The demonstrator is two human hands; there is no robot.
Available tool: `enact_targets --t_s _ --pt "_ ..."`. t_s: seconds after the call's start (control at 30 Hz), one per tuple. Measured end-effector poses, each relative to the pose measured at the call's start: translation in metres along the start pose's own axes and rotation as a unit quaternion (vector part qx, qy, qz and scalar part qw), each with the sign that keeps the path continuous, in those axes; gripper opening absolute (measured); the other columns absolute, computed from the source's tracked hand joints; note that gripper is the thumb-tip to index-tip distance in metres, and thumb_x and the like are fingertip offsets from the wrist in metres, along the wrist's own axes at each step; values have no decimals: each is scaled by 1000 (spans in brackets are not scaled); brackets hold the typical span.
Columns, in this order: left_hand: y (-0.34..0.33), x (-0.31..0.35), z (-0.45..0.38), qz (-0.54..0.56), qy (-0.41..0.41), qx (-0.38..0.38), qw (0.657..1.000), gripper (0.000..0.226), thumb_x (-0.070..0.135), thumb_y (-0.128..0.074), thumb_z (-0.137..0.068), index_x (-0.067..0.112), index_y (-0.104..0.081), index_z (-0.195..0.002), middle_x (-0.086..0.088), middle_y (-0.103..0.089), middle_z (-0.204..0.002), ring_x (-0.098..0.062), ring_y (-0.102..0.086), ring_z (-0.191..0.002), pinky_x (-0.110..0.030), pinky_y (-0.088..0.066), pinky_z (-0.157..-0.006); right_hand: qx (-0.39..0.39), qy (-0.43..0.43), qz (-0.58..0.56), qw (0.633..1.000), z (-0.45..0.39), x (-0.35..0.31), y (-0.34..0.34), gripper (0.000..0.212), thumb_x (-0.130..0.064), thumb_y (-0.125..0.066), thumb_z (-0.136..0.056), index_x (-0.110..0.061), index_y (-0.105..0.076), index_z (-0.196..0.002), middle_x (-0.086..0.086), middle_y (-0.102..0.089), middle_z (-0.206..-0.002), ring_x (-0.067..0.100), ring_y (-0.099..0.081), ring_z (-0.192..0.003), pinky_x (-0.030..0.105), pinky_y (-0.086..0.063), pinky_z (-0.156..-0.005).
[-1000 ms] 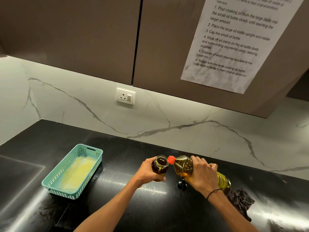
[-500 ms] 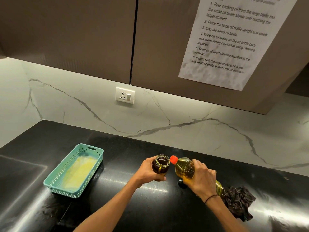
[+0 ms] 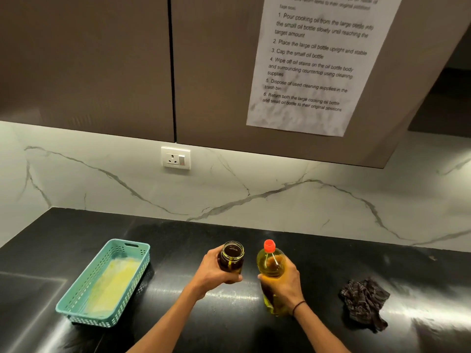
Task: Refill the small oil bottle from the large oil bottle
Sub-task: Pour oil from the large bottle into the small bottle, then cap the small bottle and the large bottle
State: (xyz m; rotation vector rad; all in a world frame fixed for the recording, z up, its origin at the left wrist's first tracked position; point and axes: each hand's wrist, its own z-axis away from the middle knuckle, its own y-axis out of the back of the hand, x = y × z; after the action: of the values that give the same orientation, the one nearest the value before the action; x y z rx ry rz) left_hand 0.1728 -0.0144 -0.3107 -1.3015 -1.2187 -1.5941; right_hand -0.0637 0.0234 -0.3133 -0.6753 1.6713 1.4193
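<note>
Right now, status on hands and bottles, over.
Left hand grips small oil bottle, mouth open. Right hand grips large oil bottle, upright, red cap on. Bottles apart, nothing between them. Dark cloth off to the right.

From my remote seat I logged colours only. Countertop (image 3: pixel 331 263): glossy black, streaked with pale glare. Backsplash (image 3: pixel 254 179): white marble with thin grey veins. Wall cabinets (image 3: pixel 89 59): flat taupe-brown. Instruction sheet (image 3: pixel 313 64): white paper, black print, grey smudging along its lower part. Wall socket (image 3: pixel 175 157): white, with a small red mark on its switch. Basket (image 3: pixel 76 299): teal plastic lattice, a yellow lining inside. Large oil bottle (image 3: pixel 270 263): clear, golden-yellow oil, orange-red cap. Small oil bottle (image 3: pixel 231 256): clear glass, contents dark amber-brown. Cloth (image 3: pixel 364 301): dark, finely checked. Wristband (image 3: pixel 298 305) on my right wrist: black.
</note>
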Motion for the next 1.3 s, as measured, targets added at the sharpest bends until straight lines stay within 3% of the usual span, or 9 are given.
enact_targets --t_s 0.13,0.3,0.53,0.67,0.77,0.87,1.0,1.13,1.3 --pt "0 0 -3 -15 -5 2 1000 66 30 -100 -57 36 -71 -116 9 -78 -109 -9 -73 -108 -18 -60 -82 43 -70 -109 991 -9 10 -26 62 -16 -98 -63 -15 -64 -115 1 -71 -107 16 -68 -102 44 -58 -98" --pt "6 3 2 -21 -7 8 1000 62 29 -99 -57 52 -70 -106 13 -77 -106 -4 -72 -105 -15 -59 -78 84 -103 -176 975 -10 5 -60 62 -7 -97 -62 -18 -62 -112 -3 -68 -104 14 -65 -97 35 -53 -96" --pt "20 0 3 -21 7 25 999 65 31 -97 -55 33 -70 -114 16 -77 -104 -1 -71 -105 -12 -58 -74 118 -120 -206 964 -9 8 -83 58 -9 -95 -67 -23 -56 -108 -13 -61 -96 15 -60 -95 29 -48 -91" --pt "27 -6 1 -22 19 43 999 70 35 -96 -52 33 -69 -116 7 -76 -107 -15 -72 -106 -16 -60 -77 91 -104 -192 972 -13 14 -86 58 -9 -93 -70 -21 -55 -112 -6 -61 -102 18 -61 -101 34 -51 -96" --pt "29 -6 -2 -29 17 46 998 72 38 -96 -51 33 -69 -117 6 -76 -108 -17 -72 -108 -15 -59 -78 51 -87 -165 981 -16 19 -80 65 -12 -93 -72 -18 -52 -122 -1 -61 -114 21 -60 -112 33 -51 -98" --pt "30 -5 -5 -30 18 49 998 70 34 -97 -53 33 -69 -117 6 -76 -108 -16 -71 -108 -13 -59 -77 -19 -63 -75 995 -12 37 -70 82 -22 -94 -70 -15 -44 -135 4 -50 -130 20 -51 -123 41 -49 -107" --pt "29 -6 -10 -28 20 54 998 69 30 -97 -57 30 -68 -119 4 -75 -112 -18 -71 -111 -15 -59 -79 -60 -26 100 993 -6 66 -50 86 -44 -87 -75 -23 -39 -143 -3 -39 -137 16 -36 -132 45 -32 -116" --pt "29 -7 -12 -24 21 52 998 68 24 -99 -60 29 -68 -121 3 -75 -113 -19 -70 -113 -21 -60 -86 -39 -15 160 986 -8 79 -24 68 -41 -76 -88 -27 -43 -147 -2 -45 -135 16 -41 -124 41 -37 -106" --pt "26 -7 -14 -22 17 53 998 70 30 -99 -58 28 -69 -122 3 -77 -115 -19 -70 -116 -34 -59 -100 -55 8 154 986 -15 90 -7 62 -6 -73 -85 -16 -49 -141 4 -49 -129 23 -48 -123 41 -39 -107"
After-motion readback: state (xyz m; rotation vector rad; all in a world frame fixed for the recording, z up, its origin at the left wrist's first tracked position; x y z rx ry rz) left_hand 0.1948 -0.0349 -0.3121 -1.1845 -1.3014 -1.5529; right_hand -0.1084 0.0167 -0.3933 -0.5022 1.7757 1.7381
